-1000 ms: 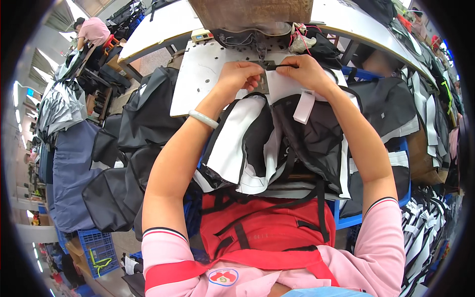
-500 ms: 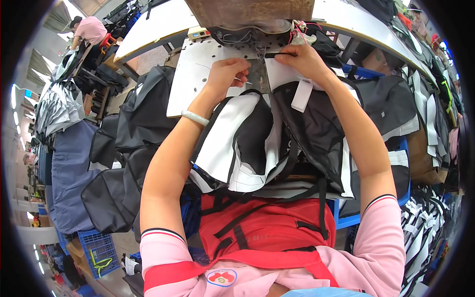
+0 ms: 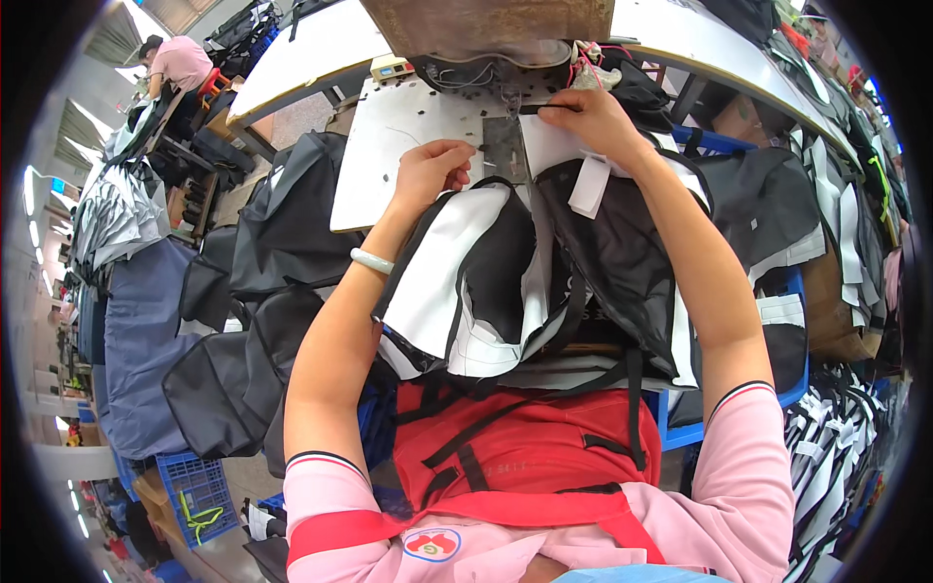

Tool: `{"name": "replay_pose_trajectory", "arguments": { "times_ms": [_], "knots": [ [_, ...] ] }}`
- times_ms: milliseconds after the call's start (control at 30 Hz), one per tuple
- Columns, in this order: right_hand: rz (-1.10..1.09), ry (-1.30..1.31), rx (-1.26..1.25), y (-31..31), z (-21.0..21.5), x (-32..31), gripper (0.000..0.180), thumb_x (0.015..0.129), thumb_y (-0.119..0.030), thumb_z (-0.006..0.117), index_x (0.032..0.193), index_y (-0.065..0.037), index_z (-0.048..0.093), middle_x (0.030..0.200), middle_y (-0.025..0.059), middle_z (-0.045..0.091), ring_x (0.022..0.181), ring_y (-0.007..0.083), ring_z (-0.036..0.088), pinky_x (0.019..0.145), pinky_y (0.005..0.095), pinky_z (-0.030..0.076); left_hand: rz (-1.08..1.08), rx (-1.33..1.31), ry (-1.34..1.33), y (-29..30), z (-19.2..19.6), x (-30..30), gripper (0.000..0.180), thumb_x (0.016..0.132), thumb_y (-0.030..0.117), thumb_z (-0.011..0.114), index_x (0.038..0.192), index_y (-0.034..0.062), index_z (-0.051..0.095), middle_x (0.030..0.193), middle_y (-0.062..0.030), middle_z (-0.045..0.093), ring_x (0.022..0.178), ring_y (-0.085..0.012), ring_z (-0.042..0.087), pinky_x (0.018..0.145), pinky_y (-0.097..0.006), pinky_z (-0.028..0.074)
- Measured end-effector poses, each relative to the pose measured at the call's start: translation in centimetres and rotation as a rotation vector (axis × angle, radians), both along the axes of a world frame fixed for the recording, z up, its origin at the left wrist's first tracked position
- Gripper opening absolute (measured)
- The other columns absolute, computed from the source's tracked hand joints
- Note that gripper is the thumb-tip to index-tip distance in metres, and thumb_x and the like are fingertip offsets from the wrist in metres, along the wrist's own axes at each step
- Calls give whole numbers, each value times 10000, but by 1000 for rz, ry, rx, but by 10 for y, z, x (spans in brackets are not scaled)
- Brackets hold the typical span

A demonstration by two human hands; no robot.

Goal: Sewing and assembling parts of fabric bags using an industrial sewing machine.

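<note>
My right hand [image 3: 590, 119] pinches the end of a narrow black strip [image 3: 544, 107] beside the needle area of a sewing machine [image 3: 491, 27]. To its left my left hand [image 3: 431, 177] hovers over the white table [image 3: 374, 160], fingers curled together; whatever they hold, if anything, is hidden. Below both hands lies a black and white fabric bag piece [image 3: 425, 277], its white panel toward my left forearm. Its black mesh-like part [image 3: 617, 257] spreads under my right forearm, with a white tag [image 3: 589, 187] on it. A metal plate [image 3: 503, 146] is set in the table between the hands.
Black fabric pieces [image 3: 292, 209] hang at the left of the table. A blue crate [image 3: 792, 379] stands at my right, a blue basket [image 3: 197, 491] at lower left. Red fabric [image 3: 525, 437] covers my lap. Another person [image 3: 180, 60] sits at far left.
My left hand has drawn back from the metal plate, toward me and slightly left. My right hand keeps its pinch on the black strip in nearly the same place.
</note>
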State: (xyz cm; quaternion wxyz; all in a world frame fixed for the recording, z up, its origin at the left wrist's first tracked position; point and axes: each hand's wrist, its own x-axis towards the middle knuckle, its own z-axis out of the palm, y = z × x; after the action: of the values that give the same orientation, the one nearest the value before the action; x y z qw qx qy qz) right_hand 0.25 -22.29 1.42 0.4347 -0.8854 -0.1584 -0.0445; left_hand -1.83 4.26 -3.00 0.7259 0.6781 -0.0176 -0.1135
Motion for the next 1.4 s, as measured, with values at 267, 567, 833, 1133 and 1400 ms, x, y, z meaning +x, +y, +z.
{"name": "replay_pose_trajectory", "arguments": {
  "times_ms": [267,567,833,1133,1400],
  "knots": [
    [20,24,91,2,-4,-15,284,855,-247,679,971,11,692,793,78,654,731,134,569,697,284,459,183,7,54,18,-8,-33,217,867,111,699,1032,-28,677,777,-20,631,633,-75,570,580,-192,460],
    [18,25,119,-26,-19,-39,219,904,-206,647,971,0,676,835,-8,629,816,75,542,742,243,443,262,-27,-27,59,-70,-119,188,938,130,629,1080,19,680,863,-28,675,691,-85,605,649,-206,478],
    [-122,46,439,-129,-36,-174,391,1030,-343,480,887,-16,640,793,15,566,743,85,485,684,243,386,319,249,-30,87,-87,-228,141,918,132,657,872,1,680,641,19,584,534,-39,494,496,-211,396],
    [-41,589,-30,-157,-53,-249,231,962,-145,553,1145,-28,629,774,-9,566,672,54,509,607,200,416,-227,509,-534,-45,-102,-293,747,795,146,698,1432,-13,341,1431,-282,378,1317,-415,392,1097,-464,316],
    [116,366,-440,-12,10,-236,477,903,-205,638,1360,-169,506,829,51,607,680,91,559,628,246,472,-558,631,-528,-64,-85,-292,640,806,175,681,1367,-19,441,1382,-246,452,1227,-386,490,1009,-418,408]
  ]
}}
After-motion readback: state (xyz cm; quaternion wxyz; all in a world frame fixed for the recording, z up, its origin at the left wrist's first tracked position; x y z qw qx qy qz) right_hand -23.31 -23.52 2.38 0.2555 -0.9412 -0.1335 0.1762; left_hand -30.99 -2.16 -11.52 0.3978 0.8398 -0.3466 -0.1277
